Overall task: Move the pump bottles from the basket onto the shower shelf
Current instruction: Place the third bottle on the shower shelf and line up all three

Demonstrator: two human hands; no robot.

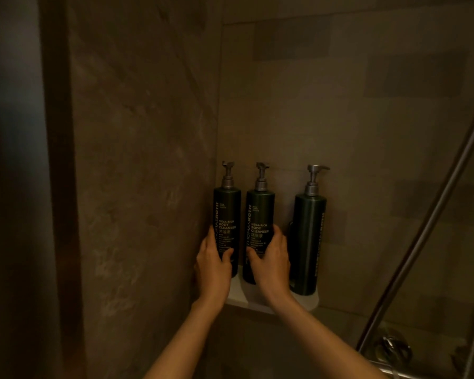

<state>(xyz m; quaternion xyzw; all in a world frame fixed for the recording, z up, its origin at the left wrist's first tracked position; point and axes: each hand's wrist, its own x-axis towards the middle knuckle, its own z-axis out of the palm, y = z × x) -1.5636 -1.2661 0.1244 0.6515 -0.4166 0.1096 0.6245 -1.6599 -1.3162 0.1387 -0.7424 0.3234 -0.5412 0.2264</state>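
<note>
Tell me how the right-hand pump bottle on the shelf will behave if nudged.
The right bottle is tall and narrow, so it probably tips rather than slides. It stands near the shelf rim, so a fall seems possible. Its smooth, glossy body likely feels slippery.

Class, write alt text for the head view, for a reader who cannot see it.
Two bare hands, left hand and right hand, each grip a dark green pump bottle, left bottle and middle bottle, on a white corner shower shelf. A third bottle stands untouched at right.
</note>
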